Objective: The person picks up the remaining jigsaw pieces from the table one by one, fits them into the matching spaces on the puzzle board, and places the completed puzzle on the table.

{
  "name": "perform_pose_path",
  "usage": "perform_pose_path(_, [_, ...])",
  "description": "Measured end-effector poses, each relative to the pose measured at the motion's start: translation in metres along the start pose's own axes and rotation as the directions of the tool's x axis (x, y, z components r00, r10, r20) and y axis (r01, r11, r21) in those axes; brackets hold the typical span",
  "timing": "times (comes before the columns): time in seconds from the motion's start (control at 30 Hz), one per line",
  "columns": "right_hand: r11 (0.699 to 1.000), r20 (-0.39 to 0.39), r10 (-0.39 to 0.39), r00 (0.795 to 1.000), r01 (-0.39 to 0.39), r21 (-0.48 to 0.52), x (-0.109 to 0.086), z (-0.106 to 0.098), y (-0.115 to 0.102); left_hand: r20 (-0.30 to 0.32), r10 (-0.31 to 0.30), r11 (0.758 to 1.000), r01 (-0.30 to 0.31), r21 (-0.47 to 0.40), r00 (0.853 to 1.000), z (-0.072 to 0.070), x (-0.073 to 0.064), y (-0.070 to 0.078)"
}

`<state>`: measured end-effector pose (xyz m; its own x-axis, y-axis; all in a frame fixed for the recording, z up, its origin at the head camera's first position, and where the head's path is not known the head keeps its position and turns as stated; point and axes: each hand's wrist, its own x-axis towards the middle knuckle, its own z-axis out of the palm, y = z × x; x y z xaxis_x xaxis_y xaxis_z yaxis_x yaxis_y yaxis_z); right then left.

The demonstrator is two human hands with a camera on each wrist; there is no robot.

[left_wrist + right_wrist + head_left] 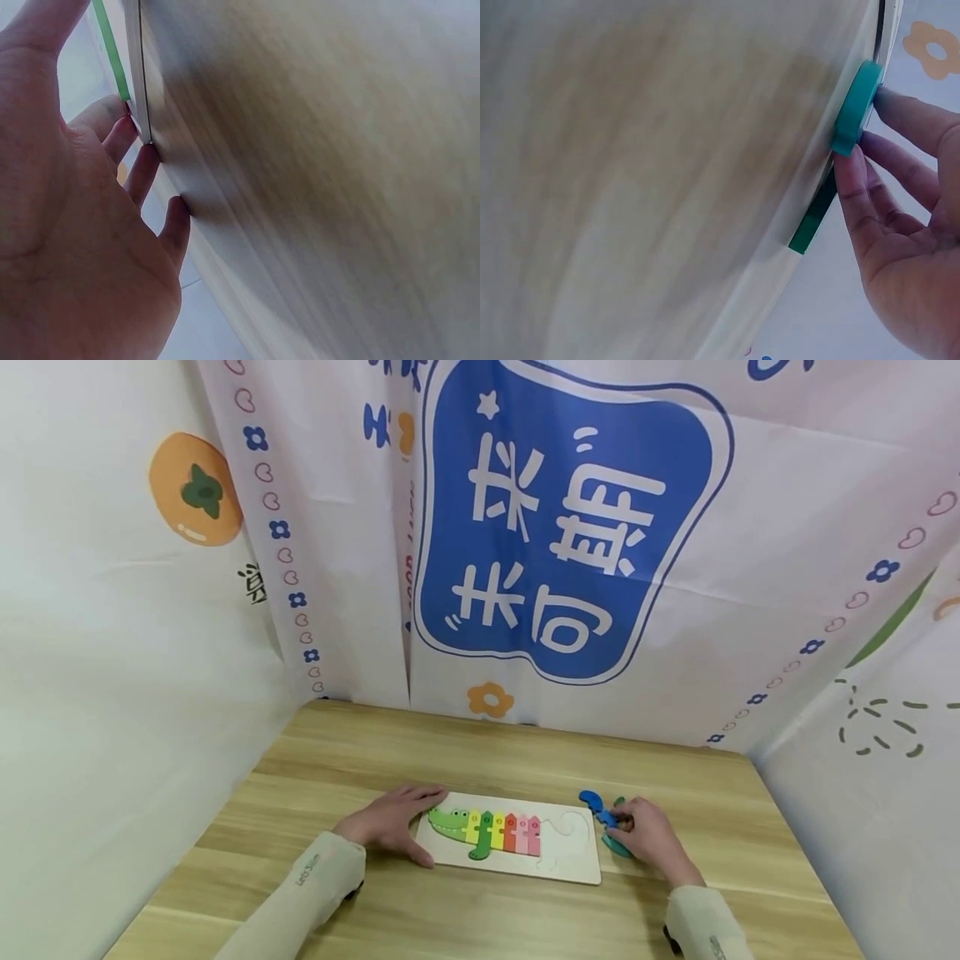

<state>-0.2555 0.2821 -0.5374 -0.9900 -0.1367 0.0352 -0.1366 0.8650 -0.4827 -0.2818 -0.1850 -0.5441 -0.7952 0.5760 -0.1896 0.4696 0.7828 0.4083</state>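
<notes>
One table (480, 927), one board (572, 865) lying on it, right hand (651, 838) pinching a blue piece (605, 818) just off the board's right end, left hand (392, 822) spread, bracketing its left end, seven set pieces (511, 833), loose count unclear.

Blue panel (546, 514): on the far cloth (787, 527), large white characters, 未来 on its left half, 可期 on its right.
Red letters (409, 568): left of that panel, partly lost in a fold; "OOD" can be made out.
Left sleeve (307, 885): small dark print, seemingly starting "Let's"; the rest is unclear.
Right sleeve (705, 918): similar print, too small to read.
Black character (252, 583): beside the orange fruit print (202, 489) on the left, not legible.
Coloured puzzle pieces (504, 832): small round marks, unreadable.
</notes>
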Motion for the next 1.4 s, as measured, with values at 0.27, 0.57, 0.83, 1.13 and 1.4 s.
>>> perform_pose_path(0.27, [0.999,-0.013,0.053,0.999,-0.053,0.003,0.003,0.0037,0.0016,0.001,-0.005,1.0,0.005,0.002,1.0,0.0014,0.0006,0.0017])
perform_pose_path(0.57, [0.997,-0.005,0.069,0.998,-0.069,0.022,0.0039,0.0043,0.0054,0.008,0.0,1.0,0.0,-0.004,1.0,0.0026,0.0013,0.0027])
perform_pose_path(0.83, [0.998,-0.013,0.055,0.998,-0.054,0.014,0.0063,0.0046,0.0034,-0.001,-0.003,1.0,0.003,-0.023,1.0,0.0007,-0.0001,0.0032])
perform_pose_path(1.13, [0.999,-0.007,0.039,0.999,-0.039,-0.016,0.0081,0.0065,0.0036,-0.002,-0.01,1.0,0.01,0.0,1.0,0.0009,0.0003,0.0021])
perform_pose_path(1.4, [0.999,-0.022,0.028,0.999,-0.029,-0.038,0.0081,0.0082,0.0038,-0.004,-0.012,1.0,0.012,0.007,1.0,0.0018,0.0017,0.0014])
